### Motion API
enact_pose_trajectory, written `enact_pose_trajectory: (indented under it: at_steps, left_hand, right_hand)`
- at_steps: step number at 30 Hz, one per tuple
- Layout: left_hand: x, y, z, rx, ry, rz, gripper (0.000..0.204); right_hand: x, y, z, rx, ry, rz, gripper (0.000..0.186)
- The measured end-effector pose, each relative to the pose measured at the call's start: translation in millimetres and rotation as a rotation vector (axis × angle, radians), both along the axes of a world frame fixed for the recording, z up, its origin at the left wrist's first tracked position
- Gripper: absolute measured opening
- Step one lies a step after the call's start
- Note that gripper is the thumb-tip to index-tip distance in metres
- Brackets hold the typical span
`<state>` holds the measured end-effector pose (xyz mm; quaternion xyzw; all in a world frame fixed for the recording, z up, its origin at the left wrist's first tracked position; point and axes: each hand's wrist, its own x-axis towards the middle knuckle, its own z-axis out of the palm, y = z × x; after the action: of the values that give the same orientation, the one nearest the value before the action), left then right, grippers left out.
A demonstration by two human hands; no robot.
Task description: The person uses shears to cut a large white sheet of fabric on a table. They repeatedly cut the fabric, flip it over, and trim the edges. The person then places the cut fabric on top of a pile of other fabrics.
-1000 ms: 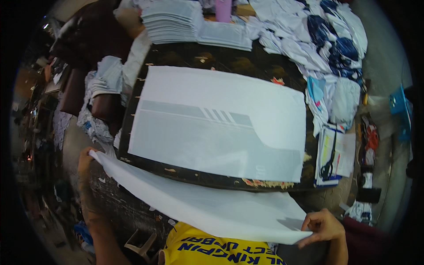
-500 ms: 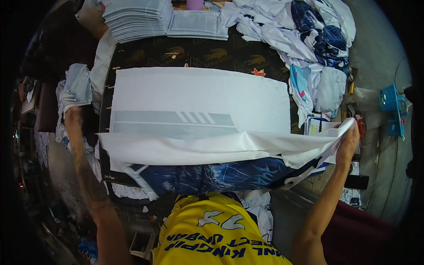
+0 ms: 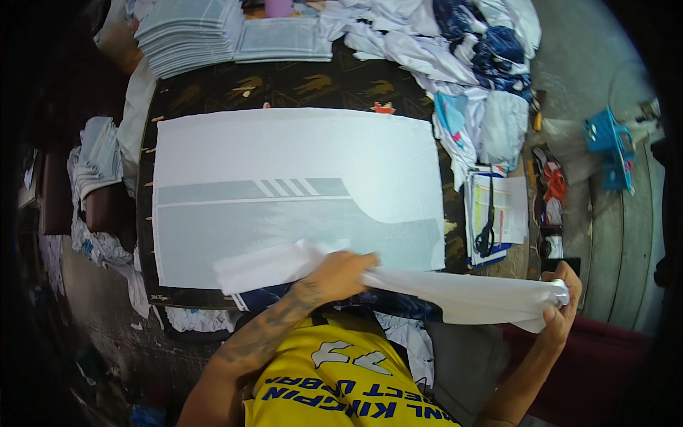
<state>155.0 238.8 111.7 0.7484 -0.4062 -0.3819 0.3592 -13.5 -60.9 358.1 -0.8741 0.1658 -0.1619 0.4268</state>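
My right hand (image 3: pixel 562 306) grips the right end of a bunched white fabric piece (image 3: pixel 462 293) that stretches along the table's near edge. Around the middle of that piece, my left hand (image 3: pixel 345 274) is closed, its fingertips a little blurred. Dark blue printed fabric (image 3: pixel 267 295) shows below the white, partly hidden by my left forearm. Flat on the table lies a white fabric panel (image 3: pixel 299 142) with a pale grey print of stripes and a curved edge. Its near edge is partly covered by the bunched piece.
Folded grey-white fabric stacks (image 3: pixel 188 43) stand at the far left of the dark table (image 3: pixel 299 89). Crumpled white and blue fabrics (image 3: pixel 462 53) heap at the far right. Black scissors (image 3: pixel 486 231) rest on papers (image 3: pixel 509 206) at the right. A blue plastic basket (image 3: pixel 610 146) stands beyond.
My left hand has come from the far left to the middle of the fabric. My right hand has moved lower, drawing the fabric nearer and uncovering more of the printed panel.
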Motion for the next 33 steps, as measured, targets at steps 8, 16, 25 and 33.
enact_pose_trajectory:
  at_steps: [8, 16, 25, 33]
  left_hand:
    - [-79, 281, -6, 0.114, -0.341, 0.649, 0.053]
    - [-30, 406, 42, 0.479, -0.316, 0.944, 0.025]
    - [232, 396, 7, 0.074, -1.081, 1.558, 0.053]
    - [334, 332, -82, 0.585, -0.944, 1.01, 0.035]
  right_hand:
    - [-73, -47, -69, 0.137, 0.292, 0.081, 0.019]
    - [-21, -57, -130, 0.128, -0.212, 0.004, 0.038]
    - [218, -121, -135, -0.483, -0.433, -0.196, 0.024]
    - [257, -168, -314, -0.498, 0.188, -0.289, 0.035]
